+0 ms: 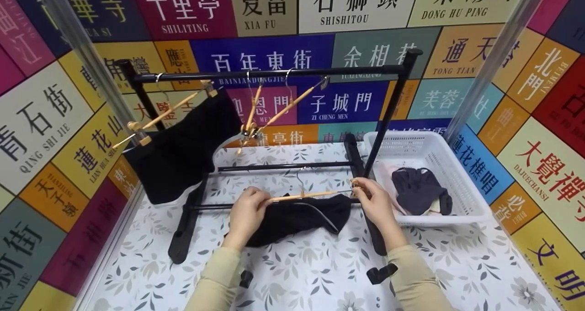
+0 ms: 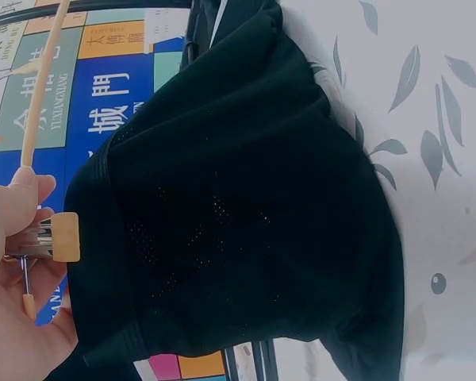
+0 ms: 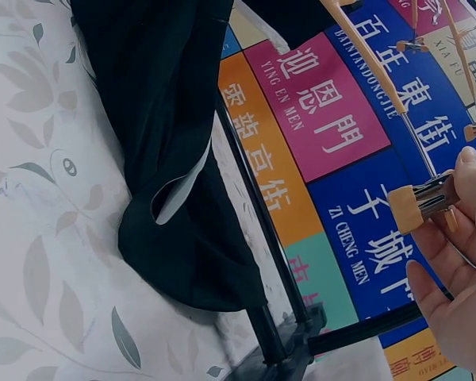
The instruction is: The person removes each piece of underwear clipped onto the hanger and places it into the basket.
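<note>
My left hand (image 1: 249, 212) holds the left end of a wooden clip hanger (image 1: 315, 194), its fingers at a clip (image 2: 65, 236). That clip sits at the waistband edge of black underpants (image 1: 292, 222), which hang below the bar. At the hanger's other end, my right hand (image 1: 375, 201) pinches the right clip (image 3: 407, 209); in the right wrist view this clip stands apart from the cloth. The hanger's metal hook (image 1: 300, 176) points up between the hands.
Behind the hands stands a black rack (image 1: 274, 73). Black underpants (image 1: 183, 142) on a hanger and other clip hangers (image 1: 253, 114) hang from its rail. A white plastic basket (image 1: 470, 201) with dark underpants (image 1: 420, 192) stands to the right.
</note>
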{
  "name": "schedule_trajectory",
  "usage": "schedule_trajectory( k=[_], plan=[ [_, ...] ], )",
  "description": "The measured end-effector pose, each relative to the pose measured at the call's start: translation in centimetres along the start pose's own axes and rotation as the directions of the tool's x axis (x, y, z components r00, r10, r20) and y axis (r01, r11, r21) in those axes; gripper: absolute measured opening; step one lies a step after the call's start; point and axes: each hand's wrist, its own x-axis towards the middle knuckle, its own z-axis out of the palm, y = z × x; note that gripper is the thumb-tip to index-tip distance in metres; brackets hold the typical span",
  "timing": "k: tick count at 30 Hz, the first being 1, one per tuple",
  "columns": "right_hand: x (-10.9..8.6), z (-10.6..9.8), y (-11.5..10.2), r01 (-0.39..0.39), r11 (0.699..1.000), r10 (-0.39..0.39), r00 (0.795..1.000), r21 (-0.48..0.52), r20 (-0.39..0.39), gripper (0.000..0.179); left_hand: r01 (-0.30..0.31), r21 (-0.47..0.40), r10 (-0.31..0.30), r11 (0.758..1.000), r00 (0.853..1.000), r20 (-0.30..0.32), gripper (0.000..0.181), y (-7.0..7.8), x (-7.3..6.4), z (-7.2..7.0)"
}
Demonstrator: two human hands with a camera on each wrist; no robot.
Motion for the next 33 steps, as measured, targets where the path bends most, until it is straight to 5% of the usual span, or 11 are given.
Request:
schedule_trajectory(
  k=[10, 20, 27, 33],
  plan=[
    [-0.1, 0.0, -0.1, -0.015, 1.000, 0.015, 1.000, 0.016, 0.022, 0.023, 0.035, -0.013, -0.034, 0.999, 0.999, 0.026, 0.006, 0.1, -0.2, 0.0],
    [0.4, -0.5, -0.5, 0.116, 0.993, -0.114, 0.993, -0.026, 0.042, 0.035, 0.046, -0.008, -0.046, 0.999, 0.999, 0.020, 0.006, 0.2, -0.3, 0.0],
    [0.8, -0.4, -0.7, 0.296, 0.935, -0.293, 0.955, -0.195, 0.043, 0.052, 0.024, -0.022, -0.024, 0.999, 1.000, 0.004, 0.006, 0.2, -0.3, 0.0],
    [0.7, -0.1, -1.5, 0.353, 0.894, -0.342, 0.936, -0.276, 0.087, 0.052, 0.020, -0.021, -0.020, 1.000, 1.000, -0.001, 0.007, 0.2, -0.4, 0.1]
  ],
)
